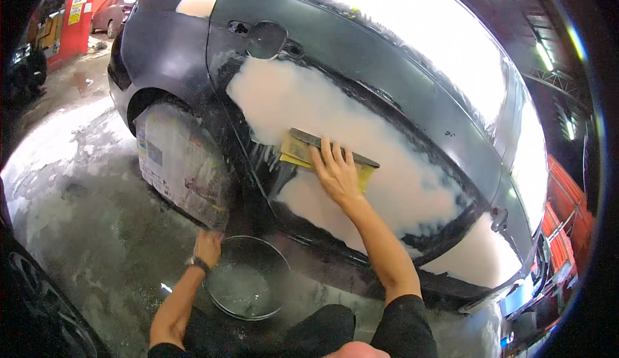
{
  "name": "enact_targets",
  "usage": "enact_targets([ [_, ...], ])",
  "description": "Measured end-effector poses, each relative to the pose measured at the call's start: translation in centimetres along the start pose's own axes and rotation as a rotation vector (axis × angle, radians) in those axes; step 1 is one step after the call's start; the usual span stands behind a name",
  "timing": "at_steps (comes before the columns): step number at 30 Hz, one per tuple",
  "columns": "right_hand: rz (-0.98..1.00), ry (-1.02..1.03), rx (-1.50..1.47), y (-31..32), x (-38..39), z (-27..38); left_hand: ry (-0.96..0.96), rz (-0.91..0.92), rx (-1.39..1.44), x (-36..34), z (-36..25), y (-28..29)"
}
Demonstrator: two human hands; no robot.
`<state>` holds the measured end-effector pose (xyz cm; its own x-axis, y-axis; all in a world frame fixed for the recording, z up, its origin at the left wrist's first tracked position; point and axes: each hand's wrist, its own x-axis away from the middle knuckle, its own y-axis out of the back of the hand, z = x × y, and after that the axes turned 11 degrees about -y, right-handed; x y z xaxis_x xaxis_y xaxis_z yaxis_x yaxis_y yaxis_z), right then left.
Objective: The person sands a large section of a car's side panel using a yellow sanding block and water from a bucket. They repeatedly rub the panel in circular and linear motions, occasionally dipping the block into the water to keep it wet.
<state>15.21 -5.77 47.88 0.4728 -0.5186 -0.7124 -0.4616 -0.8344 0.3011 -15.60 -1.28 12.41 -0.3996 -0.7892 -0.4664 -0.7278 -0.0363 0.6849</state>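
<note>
My right hand [337, 176] presses a long dark sanding block [368, 160], wrapped in yellow sandpaper [295, 149], against the car's rear door. Its fingers lie over the block's upper edge. Under it spreads a large pale patch of filler [290, 93], surrounded by dark, scuffed paint. My left hand [207, 248], a watch on its wrist, is down low beside the rim of a round bucket [284, 261] of cloudy water. Its fingers look curled, but what they hold, if anything, is hidden.
Printed sheeting [177, 158] covers the rear wheel, close to my left hand. The dark car [164, 42] fills the space ahead, with another pale patch [477, 255] on its front door. Wet concrete floor [77, 171] lies to the left. Another dark vehicle [39, 293] stands at lower left.
</note>
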Motion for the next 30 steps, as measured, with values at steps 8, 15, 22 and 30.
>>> enact_targets([
  [8, 0.022, -0.164, 0.004, -1.4, -14.0, 0.0, 0.144, 0.048, -0.173, 1.5, -3.5, 1.4],
  [15, 0.066, 0.033, 0.108, 0.4, -4.4, 0.9, 0.237, -0.009, -0.148, 1.6, -2.1, -1.5],
  [22, 0.018, -0.103, 0.106, -1.2, -12.1, 0.8, 0.21, -0.042, -0.118, 1.6, -2.5, -0.4],
  [30, 0.061, -0.116, 0.101, -0.6, -15.5, 0.2, 0.221, -0.052, -0.178, 1.5, -2.3, -1.4],
])
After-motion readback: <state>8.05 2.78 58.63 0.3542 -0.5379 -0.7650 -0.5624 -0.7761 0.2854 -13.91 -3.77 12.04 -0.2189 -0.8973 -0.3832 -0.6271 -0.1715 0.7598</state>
